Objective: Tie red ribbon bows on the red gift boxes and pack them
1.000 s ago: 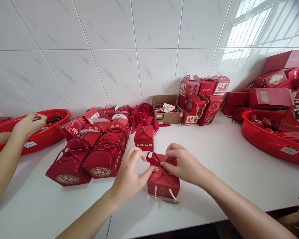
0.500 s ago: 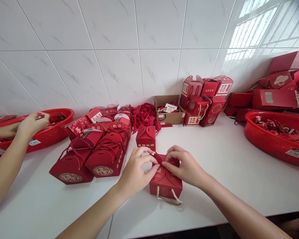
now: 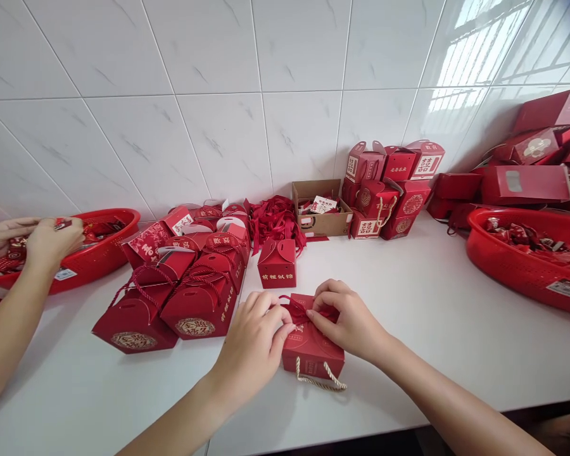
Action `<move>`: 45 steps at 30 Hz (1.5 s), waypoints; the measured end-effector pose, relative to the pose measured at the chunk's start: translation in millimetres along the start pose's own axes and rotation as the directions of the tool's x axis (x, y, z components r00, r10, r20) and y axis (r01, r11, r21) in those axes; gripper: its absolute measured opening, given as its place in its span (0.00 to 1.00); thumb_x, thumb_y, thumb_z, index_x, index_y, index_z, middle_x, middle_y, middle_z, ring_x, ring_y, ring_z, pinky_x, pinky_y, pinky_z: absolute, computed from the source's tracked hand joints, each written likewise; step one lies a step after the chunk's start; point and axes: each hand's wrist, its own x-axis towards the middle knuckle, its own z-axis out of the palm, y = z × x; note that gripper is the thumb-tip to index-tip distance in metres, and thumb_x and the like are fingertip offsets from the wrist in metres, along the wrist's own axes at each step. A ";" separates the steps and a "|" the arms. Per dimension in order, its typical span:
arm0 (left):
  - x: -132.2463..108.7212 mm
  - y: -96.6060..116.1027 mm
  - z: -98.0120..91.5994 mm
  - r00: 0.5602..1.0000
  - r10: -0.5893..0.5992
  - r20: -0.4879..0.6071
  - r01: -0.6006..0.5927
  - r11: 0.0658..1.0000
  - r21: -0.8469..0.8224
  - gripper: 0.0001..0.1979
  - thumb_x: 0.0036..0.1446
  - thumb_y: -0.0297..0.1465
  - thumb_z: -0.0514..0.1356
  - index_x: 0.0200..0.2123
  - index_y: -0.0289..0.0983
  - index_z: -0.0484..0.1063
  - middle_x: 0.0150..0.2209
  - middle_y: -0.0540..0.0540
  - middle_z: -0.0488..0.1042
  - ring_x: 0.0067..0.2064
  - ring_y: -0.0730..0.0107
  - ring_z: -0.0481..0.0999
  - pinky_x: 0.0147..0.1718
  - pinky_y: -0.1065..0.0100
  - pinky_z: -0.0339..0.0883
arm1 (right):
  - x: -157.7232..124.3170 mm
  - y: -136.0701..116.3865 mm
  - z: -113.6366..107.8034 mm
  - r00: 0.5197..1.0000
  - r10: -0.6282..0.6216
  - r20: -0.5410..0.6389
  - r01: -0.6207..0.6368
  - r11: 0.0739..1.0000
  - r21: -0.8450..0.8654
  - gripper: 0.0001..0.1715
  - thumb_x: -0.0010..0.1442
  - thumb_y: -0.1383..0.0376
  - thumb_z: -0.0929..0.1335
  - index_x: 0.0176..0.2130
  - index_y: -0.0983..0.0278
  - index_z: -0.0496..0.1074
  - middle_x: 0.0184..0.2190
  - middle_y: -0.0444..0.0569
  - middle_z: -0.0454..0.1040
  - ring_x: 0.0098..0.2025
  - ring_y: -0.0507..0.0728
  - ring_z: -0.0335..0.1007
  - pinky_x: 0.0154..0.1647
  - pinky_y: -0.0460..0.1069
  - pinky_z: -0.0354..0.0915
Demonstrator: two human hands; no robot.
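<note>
A small red gift box (image 3: 313, 358) with a twisted gold cord handle (image 3: 322, 384) sits on the table in front of me. Dark red ribbon (image 3: 298, 311) is gathered at the middle of its folded lid. My left hand (image 3: 253, 335), at the box's left side, has thumb and forefinger pinched on the ribbon. From the right, my right hand (image 3: 346, 316) pinches the ribbon at its knot. My fingers hide part of the ribbon. Just behind stands a smaller closed red box (image 3: 277, 265) with gold characters.
At left are several filled red boxes (image 3: 199, 297). A co-worker's hands (image 3: 52, 244) hold small packets over a red basket (image 3: 99, 256). Behind are loose ribbons (image 3: 275, 218), a cardboard box (image 3: 325, 223) and stacked boxes (image 3: 377, 202). Another red basket (image 3: 513, 266) stands at right.
My left hand has moved left and slightly down from the knot, with ribbon at its fingertips. My right hand stays at the knot. The co-worker's second hand has come into view.
</note>
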 end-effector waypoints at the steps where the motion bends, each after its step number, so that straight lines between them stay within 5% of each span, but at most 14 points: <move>1: -2.1 -2.8 -3.5 1.000 -0.013 0.005 0.013 1.000 -0.013 0.08 0.62 0.28 0.52 0.30 0.39 0.67 0.36 0.45 0.68 0.40 0.60 0.67 0.38 0.59 0.64 | 0.2 1.8 -1.3 1.000 0.004 -0.011 -0.004 1.000 -0.012 0.08 0.57 0.69 0.67 0.26 0.62 0.69 0.35 0.51 0.71 0.38 0.58 0.67 0.40 0.54 0.66; 7: -2.4 -11.1 -18.3 0.994 -0.106 -0.021 0.101 0.979 -0.179 0.07 0.61 0.33 0.54 0.32 0.40 0.70 0.37 0.46 0.70 0.40 0.62 0.71 0.42 0.61 0.67 | 0.6 10.1 -6.9 0.999 0.048 -0.026 -0.048 0.999 -0.010 0.08 0.58 0.67 0.66 0.27 0.62 0.69 0.35 0.50 0.71 0.38 0.58 0.67 0.38 0.54 0.66; 12: 20.8 3.9 0.4 0.991 -0.127 0.049 0.136 0.934 -0.330 0.05 0.57 0.34 0.59 0.35 0.41 0.73 0.38 0.48 0.71 0.40 0.65 0.73 0.43 0.64 0.67 | 0.3 8.9 -6.9 0.998 0.040 -0.040 -0.040 0.999 -0.001 0.09 0.58 0.66 0.66 0.26 0.62 0.69 0.34 0.50 0.71 0.36 0.57 0.67 0.38 0.53 0.66; 18: 36.3 12.1 15.1 0.972 -0.176 0.157 0.209 0.953 -0.220 0.07 0.57 0.32 0.60 0.26 0.39 0.69 0.33 0.49 0.70 0.34 0.66 0.72 0.34 0.64 0.65 | 0.0 8.8 -8.2 1.000 0.007 -0.023 -0.008 1.000 -0.030 0.08 0.58 0.67 0.66 0.27 0.62 0.69 0.34 0.50 0.71 0.37 0.57 0.67 0.39 0.54 0.66; 27: 30.5 5.0 0.6 0.957 -0.171 0.234 0.231 0.938 -0.260 0.10 0.59 0.32 0.55 0.25 0.39 0.66 0.30 0.49 0.69 0.31 0.67 0.70 0.30 0.67 0.62 | 0.4 6.7 -4.3 1.000 -0.029 -0.001 0.029 0.994 -0.101 0.09 0.59 0.68 0.65 0.27 0.62 0.66 0.36 0.51 0.71 0.37 0.58 0.66 0.40 0.55 0.65; 36: 13.7 -19.3 -4.7 0.861 -0.222 0.459 0.424 0.811 -0.403 0.13 0.61 0.40 0.53 0.28 0.38 0.64 0.27 0.52 0.65 0.30 0.70 0.66 0.30 0.69 0.62 | 1.0 3.6 -1.2 1.000 -0.003 -0.007 0.002 0.998 -0.063 0.08 0.58 0.69 0.66 0.27 0.63 0.69 0.36 0.51 0.71 0.38 0.58 0.67 0.41 0.54 0.65; 39: 12.3 -17.1 -4.2 0.908 -0.224 0.354 0.371 0.822 -0.432 0.10 0.61 0.39 0.53 0.33 0.39 0.64 0.34 0.50 0.67 0.36 0.68 0.69 0.35 0.67 0.67 | 2.2 5.7 -14.2 0.999 0.006 0.032 -0.008 0.998 0.063 0.08 0.61 0.64 0.66 0.30 0.63 0.71 0.36 0.50 0.73 0.38 0.57 0.68 0.41 0.53 0.66; 43: 21.9 -2.4 -5.1 0.988 -0.155 -0.001 0.145 0.929 -0.340 0.06 0.59 0.36 0.57 0.37 0.42 0.69 0.46 0.46 0.67 0.51 0.62 0.68 0.51 0.58 0.66 | -2.0 21.4 -47.1 0.996 0.013 0.089 -0.038 0.959 0.282 0.15 0.67 0.62 0.59 0.44 0.60 0.71 0.46 0.50 0.73 0.48 0.57 0.69 0.48 0.52 0.65; 45: 29.7 6.6 -3.0 0.996 -0.083 -0.031 0.072 0.959 -0.276 0.05 0.58 0.35 0.58 0.36 0.43 0.74 0.51 0.45 0.67 0.56 0.58 0.64 0.56 0.52 0.62 | -5.8 30.8 -58.8 0.995 -0.046 0.093 0.016 0.951 0.308 0.15 0.65 0.65 0.60 0.48 0.59 0.70 0.50 0.49 0.71 0.53 0.57 0.66 0.54 0.53 0.62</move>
